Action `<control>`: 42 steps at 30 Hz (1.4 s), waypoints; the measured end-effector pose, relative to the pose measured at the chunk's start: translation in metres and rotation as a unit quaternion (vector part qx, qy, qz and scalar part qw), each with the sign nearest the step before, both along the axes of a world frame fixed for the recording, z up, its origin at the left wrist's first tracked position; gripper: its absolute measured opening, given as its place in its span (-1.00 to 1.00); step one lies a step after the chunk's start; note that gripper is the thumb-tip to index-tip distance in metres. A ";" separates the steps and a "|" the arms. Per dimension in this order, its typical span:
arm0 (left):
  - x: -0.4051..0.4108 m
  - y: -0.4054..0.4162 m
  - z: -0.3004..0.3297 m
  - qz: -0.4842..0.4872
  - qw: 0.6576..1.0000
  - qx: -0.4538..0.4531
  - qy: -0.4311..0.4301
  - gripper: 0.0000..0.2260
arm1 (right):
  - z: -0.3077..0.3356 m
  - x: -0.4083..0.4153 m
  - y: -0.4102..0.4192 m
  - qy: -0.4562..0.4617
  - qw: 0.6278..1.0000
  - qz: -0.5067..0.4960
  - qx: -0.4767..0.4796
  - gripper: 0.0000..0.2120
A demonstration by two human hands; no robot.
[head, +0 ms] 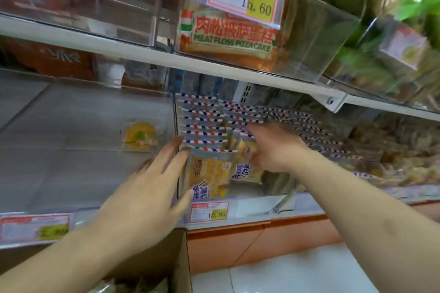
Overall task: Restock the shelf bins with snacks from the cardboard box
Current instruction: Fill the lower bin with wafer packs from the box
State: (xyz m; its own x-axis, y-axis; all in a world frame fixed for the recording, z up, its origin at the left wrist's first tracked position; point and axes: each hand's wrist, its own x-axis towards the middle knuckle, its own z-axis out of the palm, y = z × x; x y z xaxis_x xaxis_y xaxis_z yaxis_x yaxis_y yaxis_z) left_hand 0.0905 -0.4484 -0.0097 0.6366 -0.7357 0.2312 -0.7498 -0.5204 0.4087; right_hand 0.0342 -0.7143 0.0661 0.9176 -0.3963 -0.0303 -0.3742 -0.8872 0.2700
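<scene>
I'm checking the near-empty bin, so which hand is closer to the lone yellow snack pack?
Left. The left hand is just below and right of the yellow snack pack; the right hand is farther right, in the neighbouring bin.

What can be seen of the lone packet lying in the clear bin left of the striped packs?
The lone packet is a small, clear, roughly square plastic wrapper holding a round yellow-orange snack with a green patch on it. It lies flat on the bin's bare grey floor, near the clear divider on its right. Nothing touches it: the left hand is below and to its right, clear of it. Any print on it is too blurred to read.
</scene>
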 end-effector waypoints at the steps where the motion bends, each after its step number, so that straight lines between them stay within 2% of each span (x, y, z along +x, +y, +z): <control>1: -0.001 0.000 0.000 0.001 1.000 -0.004 -0.001 -0.29 | -0.007 0.002 0.002 -0.011 1.000 0.009 -0.020 -0.27; 4: -0.001 0.000 0.000 0.003 1.000 -0.005 0.003 -0.30 | -0.026 -0.003 0.001 -0.049 0.996 0.026 -0.075 -0.12; 7: -0.001 0.000 -0.001 0.000 1.000 -0.007 0.007 -0.30 | -0.032 -0.016 -0.005 -0.088 0.994 0.034 -0.047 -0.05; 10: -0.001 0.000 -0.002 -0.003 1.000 -0.011 0.006 -0.30 | -0.030 -0.023 -0.010 -0.136 0.989 0.050 -0.004 -0.19; 14: 0.000 0.000 -0.003 -0.002 1.000 -0.008 0.006 -0.28 | -0.035 -0.023 -0.011 -0.187 0.981 0.048 -0.008 -0.37; 19: 0.005 0.015 0.000 -0.023 1.000 -0.013 0.011 -0.23 | -0.039 -0.030 0.004 -0.214 0.976 0.028 -0.008 -0.29; 23: -0.006 0.072 0.002 -0.056 0.997 -0.049 0.011 -0.30 | -0.032 -0.054 0.053 -0.269 0.961 0.022 0.061 -0.40; 27: -0.033 0.176 0.002 -0.012 0.999 -0.027 0.044 -0.48 | -0.043 -0.091 0.139 -0.278 0.937 0.116 0.178 -0.54; 30: -0.049 0.266 -0.014 0.039 0.996 0.026 0.070 -0.57 | -0.067 -0.109 0.213 -0.218 0.923 0.162 0.271 -0.58; 34: -0.059 0.375 -0.020 0.125 0.978 0.112 0.126 -0.60 | -0.109 -0.110 0.301 -0.083 0.900 0.211 0.372 -0.62; 38: -0.051 0.439 -0.005 0.203 0.956 0.154 0.149 -0.53 | -0.139 -0.095 0.391 0.031 0.886 0.246 0.392 -0.60; 42: -0.038 0.484 0.005 0.239 0.943 0.157 0.173 -0.48 | -0.163 -0.065 0.480 0.106 0.859 0.266 0.424 -0.47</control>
